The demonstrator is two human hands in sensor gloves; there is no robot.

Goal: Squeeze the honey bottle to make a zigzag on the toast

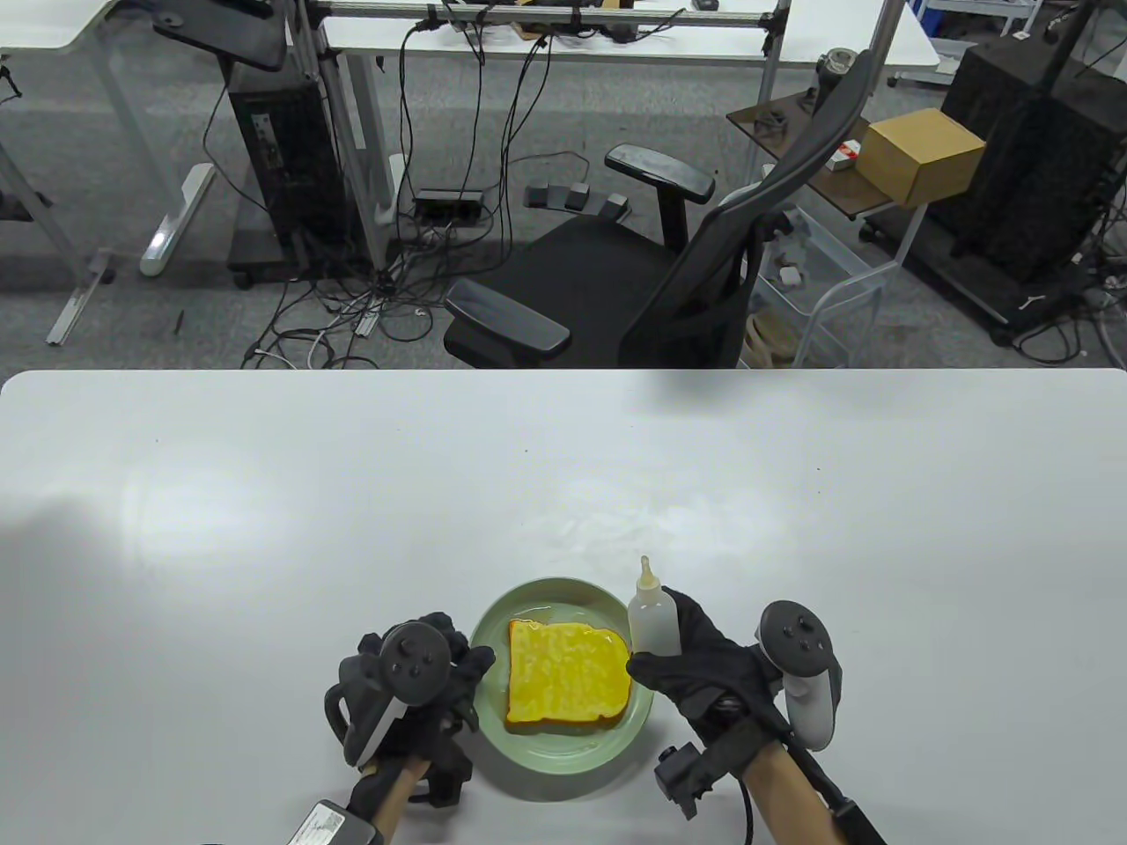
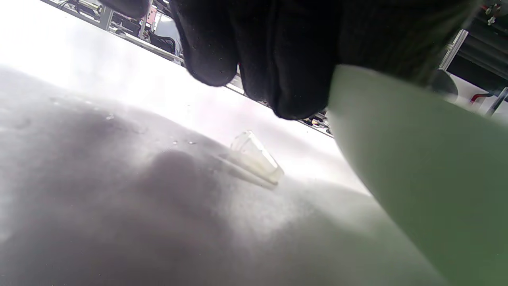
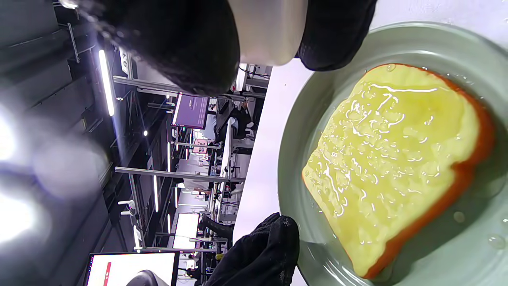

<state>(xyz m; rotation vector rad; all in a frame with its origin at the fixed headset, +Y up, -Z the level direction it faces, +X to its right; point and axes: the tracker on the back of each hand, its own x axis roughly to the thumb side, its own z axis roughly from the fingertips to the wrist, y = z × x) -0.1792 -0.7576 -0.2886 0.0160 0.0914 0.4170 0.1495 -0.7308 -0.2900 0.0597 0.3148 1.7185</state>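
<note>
White table (image 1: 264, 493); black office chair (image 1: 616, 290), perhaps cabling beyond.

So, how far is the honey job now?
The toast on the green plate already shines wet with honey. The right hand holds the honey bottle upright beside the plate, nozzle up; the left hand touches the plate rim. Possibly only putting the bottle down remains.

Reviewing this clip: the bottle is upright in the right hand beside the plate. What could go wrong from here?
1. The toast already looks glossy and wet, with liquid on the plate; more honey may pool rather than show a zigzag.
2. The right hand grips the honey bottle low on its body; tipping it could shift the grip.
3. The left hand touches the plate's rim; a nudge could move the toast.
</note>
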